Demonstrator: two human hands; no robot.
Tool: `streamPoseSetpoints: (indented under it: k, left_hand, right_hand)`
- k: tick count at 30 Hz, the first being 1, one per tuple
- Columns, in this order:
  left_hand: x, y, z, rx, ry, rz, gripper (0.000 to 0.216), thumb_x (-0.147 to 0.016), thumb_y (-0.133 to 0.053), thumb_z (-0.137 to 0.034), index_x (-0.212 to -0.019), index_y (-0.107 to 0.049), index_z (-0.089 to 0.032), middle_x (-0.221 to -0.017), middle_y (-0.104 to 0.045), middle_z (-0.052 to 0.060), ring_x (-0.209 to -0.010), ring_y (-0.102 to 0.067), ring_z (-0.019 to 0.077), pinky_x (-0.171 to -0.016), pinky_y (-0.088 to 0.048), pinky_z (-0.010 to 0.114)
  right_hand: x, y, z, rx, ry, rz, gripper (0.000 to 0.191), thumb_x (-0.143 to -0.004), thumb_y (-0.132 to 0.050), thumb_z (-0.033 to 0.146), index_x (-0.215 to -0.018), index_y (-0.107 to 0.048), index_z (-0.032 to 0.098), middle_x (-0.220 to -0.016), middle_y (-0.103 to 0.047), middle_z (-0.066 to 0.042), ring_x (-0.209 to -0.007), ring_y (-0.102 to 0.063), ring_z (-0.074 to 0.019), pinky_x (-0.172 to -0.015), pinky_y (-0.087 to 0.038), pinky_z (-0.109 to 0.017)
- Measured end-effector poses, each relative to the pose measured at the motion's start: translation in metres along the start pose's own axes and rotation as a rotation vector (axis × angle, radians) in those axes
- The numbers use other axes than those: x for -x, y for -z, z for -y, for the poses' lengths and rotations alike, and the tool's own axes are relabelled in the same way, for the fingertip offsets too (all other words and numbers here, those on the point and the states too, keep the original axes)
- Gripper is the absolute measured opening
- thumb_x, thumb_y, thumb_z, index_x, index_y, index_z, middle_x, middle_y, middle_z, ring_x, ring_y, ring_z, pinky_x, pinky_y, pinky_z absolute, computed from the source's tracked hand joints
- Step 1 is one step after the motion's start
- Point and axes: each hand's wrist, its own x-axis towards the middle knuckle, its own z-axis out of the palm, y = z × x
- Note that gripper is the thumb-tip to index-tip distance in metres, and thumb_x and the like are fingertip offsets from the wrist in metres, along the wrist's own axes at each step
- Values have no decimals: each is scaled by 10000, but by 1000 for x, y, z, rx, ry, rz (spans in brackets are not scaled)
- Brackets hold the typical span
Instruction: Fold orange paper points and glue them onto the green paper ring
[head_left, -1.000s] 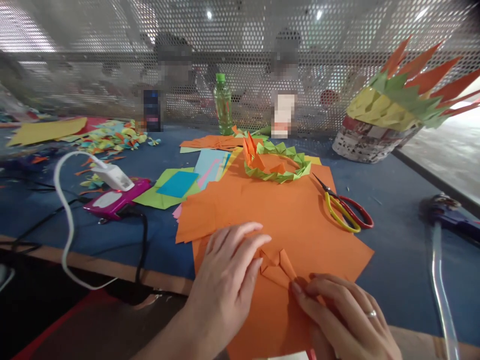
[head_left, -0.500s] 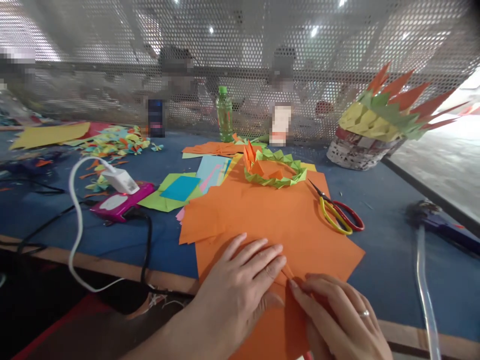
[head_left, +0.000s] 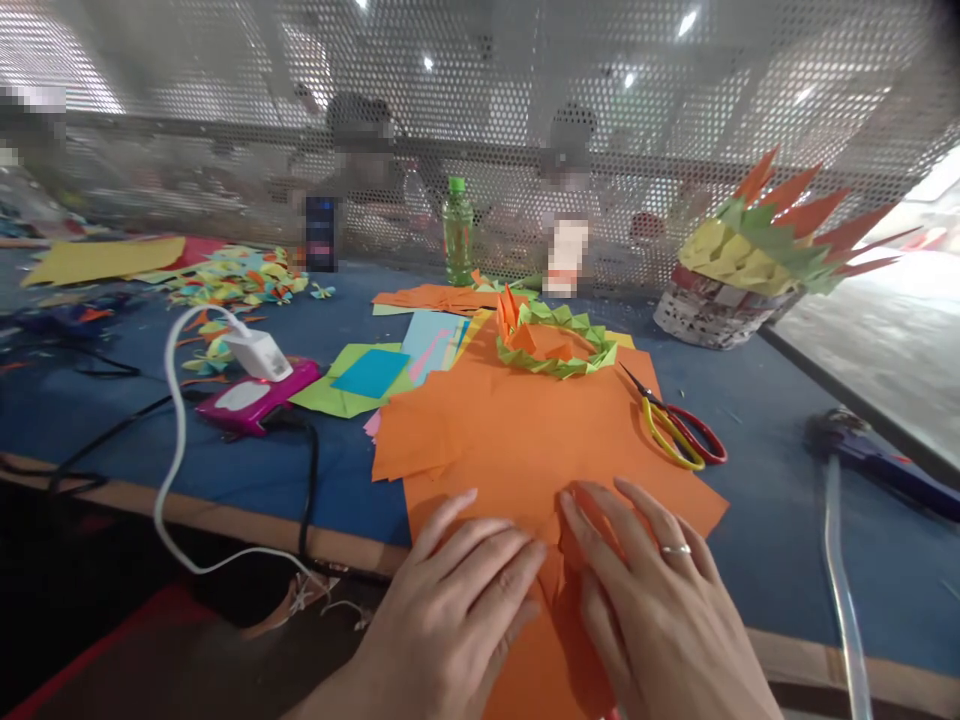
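Orange paper [head_left: 517, 430] lies in overlapping sheets before me, one reaching over the table's near edge. A folded orange paper piece [head_left: 553, 572] sits on it between my hands. My left hand [head_left: 461, 580] rests palm down on the paper, fingers apart, their tips beside the folded piece. With its fingers stretched out, my right hand [head_left: 649, 570] presses on the folded piece's right side; the palm hides part of it. A green paper ring [head_left: 570, 365] with orange points stands on the far part of the sheets. Scissors [head_left: 679, 430] with red and yellow handles lie at the sheets' right edge.
A magenta power strip [head_left: 259, 400] with a white charger and cables is on the left. A glue gun [head_left: 885, 455] lies far right, near a pointed paper basket [head_left: 724, 290]. A green bottle [head_left: 457, 240] stands at the back, by the perforated metal screen [head_left: 495, 90].
My right hand has moved forward and flattened from a pinch at the fold onto the paper. My left hand has shifted slightly nearer me. The view has shifted a little.
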Motion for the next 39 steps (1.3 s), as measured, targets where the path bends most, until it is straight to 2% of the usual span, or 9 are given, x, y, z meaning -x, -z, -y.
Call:
streamPoseSetpoints:
  k: [3, 7, 13, 17, 20, 24, 27, 30, 39]
  left_hand:
    - [4, 1, -1, 23, -31, -9, 370, -1042, -376, -119, -1258, -674, -156, -1084, -761, 54, -1040, -663, 175, -1200, -343, 440]
    - [3, 4, 1, 62, -56, 31, 378, -1056, -357, -161, -1266, -672, -160, -1104, -758, 40, -1070, -645, 172, -1233, -293, 426]
    - [-11, 20, 11, 49, -25, 105, 333, -1050, -423, -139, -1295, -648, -158, -1315, -693, 31, -1283, -550, 165, -1259, -187, 382]
    - [-12, 21, 17, 27, -7, 183, 264, -1073, -452, -205, -1203, -681, -190, -1419, -637, 7, -1319, -516, 174, -1269, -114, 400]
    - [-9, 16, 20, 11, -25, 196, 305, -1088, -412, -232, -1259, -660, -187, -1409, -646, 11, -1307, -521, 188, -1270, -88, 419]
    - [-7, 11, 20, 35, -12, 192, 316, -1085, -415, -222, -1306, -638, -185, -1366, -671, 16, -1275, -540, 183, -1269, -98, 418]
    - [-8, 10, 19, 60, 8, 177, 301, -1079, -433, -226, -1285, -650, -188, -1323, -686, 17, -1243, -556, 177, -1266, -111, 408]
    - [-8, 9, 18, 75, 22, 171, 303, -1073, -435, -207, -1288, -648, -194, -1309, -689, 14, -1229, -562, 178, -1263, -128, 413]
    - [-8, 7, 20, 106, 27, 137, 306, -1067, -454, -189, -1304, -647, -183, -1289, -695, 25, -1232, -568, 170, -1267, -142, 408]
  right_hand:
    - [-13, -1, 4, -69, -10, 13, 480, -934, -454, 186, -1397, -583, 173, -1432, -605, -78, -1347, -455, -350, -980, -477, -508]
    - [-25, 0, 3, -214, 24, 117, 501, -954, -442, 167, -1444, -528, 222, -1477, -556, -67, -1367, -447, -342, -1004, -516, -534]
    - [-41, 2, -2, -402, 81, 203, 537, -948, -370, 54, -1400, -557, 275, -1488, -541, -27, -1407, -422, -296, -1067, -500, -537]
    - [-38, -4, -5, -399, 75, 125, 502, -969, -386, 59, -1414, -542, 233, -1483, -540, -46, -1414, -396, -268, -1096, -480, -494]
    - [-25, -4, -10, -359, 16, 16, 469, -987, -442, 91, -1439, -514, 194, -1423, -581, -65, -1383, -421, -225, -1108, -464, -408]
    - [-7, 2, -16, -328, 16, -72, 320, -985, -533, 161, -1288, -622, 211, -1238, -675, -44, -1270, -515, -193, -1035, -488, -324]
    - [-5, 5, -19, -333, 40, -72, 194, -1001, -551, 229, -1146, -679, 245, -1139, -699, -33, -1220, -555, -194, -953, -524, -313]
    - [-10, 4, -21, -341, 39, -74, 170, -1005, -547, 216, -1064, -699, 263, -1089, -706, -32, -1204, -575, -209, -908, -541, -334]
    - [-24, 3, -24, -296, 154, -89, 170, -1005, -550, 178, -996, -713, 228, -1051, -749, -32, -1165, -589, -244, -858, -554, -360]
